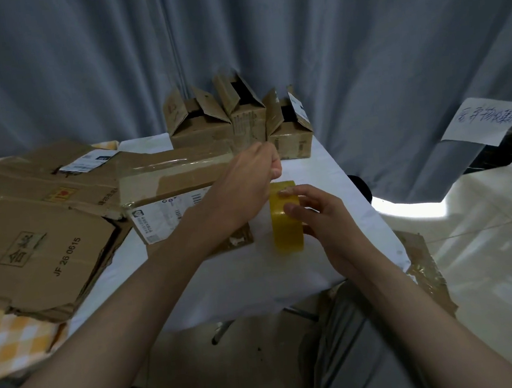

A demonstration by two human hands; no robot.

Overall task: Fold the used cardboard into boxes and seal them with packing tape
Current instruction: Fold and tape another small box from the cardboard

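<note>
A yellowish roll of packing tape [285, 222] stands on edge on the white table [249, 275]. My right hand [324, 215] holds it from the right, fingers curled over its rim. My left hand [247, 185] is curled just above the roll's far edge, fingertips pinched together; whether they hold the tape's end I cannot tell. Directly left lies a folded cardboard box [173, 188] with a shipping label and clear tape along its top.
Flattened cardboard sheets [36, 244] pile on the left over a checked cloth. Three open-flapped boxes [239, 121] stand at the table's far edge before grey curtains. A paper note [486, 121] hangs at the right. More cardboard [425, 265] lies on the floor by the table's right corner.
</note>
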